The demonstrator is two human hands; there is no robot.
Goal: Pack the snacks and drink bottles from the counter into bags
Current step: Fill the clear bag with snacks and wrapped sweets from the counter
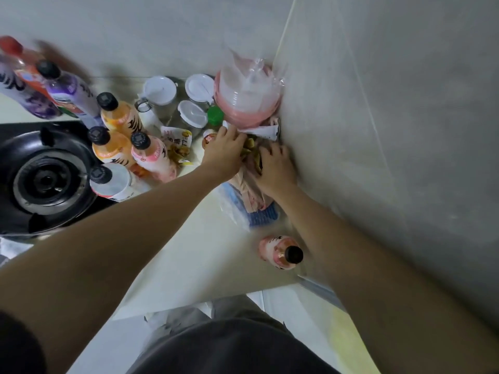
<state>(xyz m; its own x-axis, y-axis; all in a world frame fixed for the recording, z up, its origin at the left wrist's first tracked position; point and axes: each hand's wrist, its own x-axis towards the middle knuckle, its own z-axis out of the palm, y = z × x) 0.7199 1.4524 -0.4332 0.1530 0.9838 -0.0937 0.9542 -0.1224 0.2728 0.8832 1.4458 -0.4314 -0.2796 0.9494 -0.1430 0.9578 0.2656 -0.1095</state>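
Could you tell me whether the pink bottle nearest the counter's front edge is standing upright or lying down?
Upright: the pink bottle stands alone on the counter, black cap on top facing the camera, label visible below it.

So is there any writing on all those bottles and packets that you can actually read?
None reads in full.
Snack packet: large printed characters, too blurred to quote.
Orange bottles: bold black brush-style marks, unreadable.
Pink bottle: label print, too blurred.
Purple bottles: white lettering, smeared by motion.
Lone pink bottle near the counter edge: dark marks, illegible.
White wrapper under the pink bowls: tiny print, too small.
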